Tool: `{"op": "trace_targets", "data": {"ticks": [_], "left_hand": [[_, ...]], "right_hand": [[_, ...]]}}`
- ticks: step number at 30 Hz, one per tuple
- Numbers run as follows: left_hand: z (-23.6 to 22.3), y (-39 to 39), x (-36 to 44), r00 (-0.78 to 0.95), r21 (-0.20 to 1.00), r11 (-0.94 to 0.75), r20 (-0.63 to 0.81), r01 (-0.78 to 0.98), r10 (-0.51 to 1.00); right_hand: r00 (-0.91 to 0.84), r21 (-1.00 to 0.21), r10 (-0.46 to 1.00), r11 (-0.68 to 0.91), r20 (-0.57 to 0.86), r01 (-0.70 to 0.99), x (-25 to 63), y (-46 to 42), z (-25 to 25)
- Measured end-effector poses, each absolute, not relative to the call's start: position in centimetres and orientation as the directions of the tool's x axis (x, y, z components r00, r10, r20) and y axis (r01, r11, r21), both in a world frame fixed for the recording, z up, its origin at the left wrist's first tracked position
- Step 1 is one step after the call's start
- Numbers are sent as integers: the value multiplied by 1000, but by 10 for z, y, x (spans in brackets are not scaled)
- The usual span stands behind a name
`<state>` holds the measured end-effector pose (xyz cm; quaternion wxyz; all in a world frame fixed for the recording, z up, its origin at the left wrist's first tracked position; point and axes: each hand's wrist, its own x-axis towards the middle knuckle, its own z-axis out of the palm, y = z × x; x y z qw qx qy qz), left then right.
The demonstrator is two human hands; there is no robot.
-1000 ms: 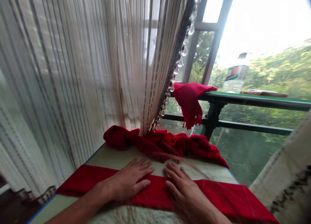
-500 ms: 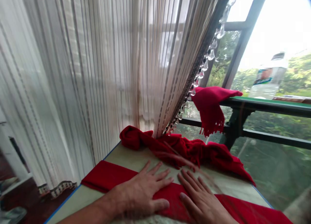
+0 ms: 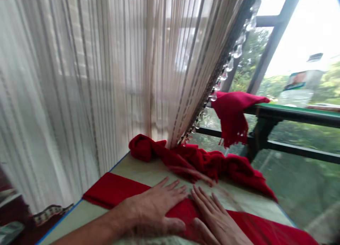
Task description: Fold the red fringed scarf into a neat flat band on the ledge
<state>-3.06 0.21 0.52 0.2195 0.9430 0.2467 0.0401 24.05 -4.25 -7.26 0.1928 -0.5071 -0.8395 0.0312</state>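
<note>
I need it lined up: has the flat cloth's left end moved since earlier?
No: the left end of the flat cloth still meets the left edge of the table.

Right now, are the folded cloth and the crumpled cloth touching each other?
Apart. The head view shows it: a pale strip of table lies between the folded cloth and the crumpled cloth behind it.

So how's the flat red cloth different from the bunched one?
The flat cloth makes a long, straight strip, while the bunched cloth is rumpled and lumpy. The flat cloth lies under the left hand and right hand; the bunched cloth lies farther off, beyond the fingertips. Both are red and on the table.
</note>
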Motion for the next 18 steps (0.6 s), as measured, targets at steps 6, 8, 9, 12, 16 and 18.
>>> {"op": "trace_targets", "data": {"ticks": [6, 8, 9, 12, 16, 18], "left_hand": [[4, 4, -25, 857, 367, -790, -41, 491, 513], [1, 5, -25, 866, 375, -804, 8, 461, 500], [-1, 6, -25, 867, 381, -807, 26, 451, 497], [-5, 8, -26, 857, 393, -796, 35, 461, 514], [-8, 12, -25, 815, 387, -777, 102, 496, 570], [-9, 16, -25, 794, 376, -773, 139, 510, 592]], "right_hand": [[-398, -257, 894, 442, 206, 860, 230, -58, -39], [-418, -283, 897, 442, 142, 851, 227, -60, -38], [-424, -299, 899, 438, 112, 848, 226, -61, -39], [-406, -340, 910, 409, 83, 847, 225, -62, -38], [-342, -391, 934, 355, 103, 850, 226, -64, -32], [-323, -421, 940, 337, 107, 842, 226, -65, -30]]}}
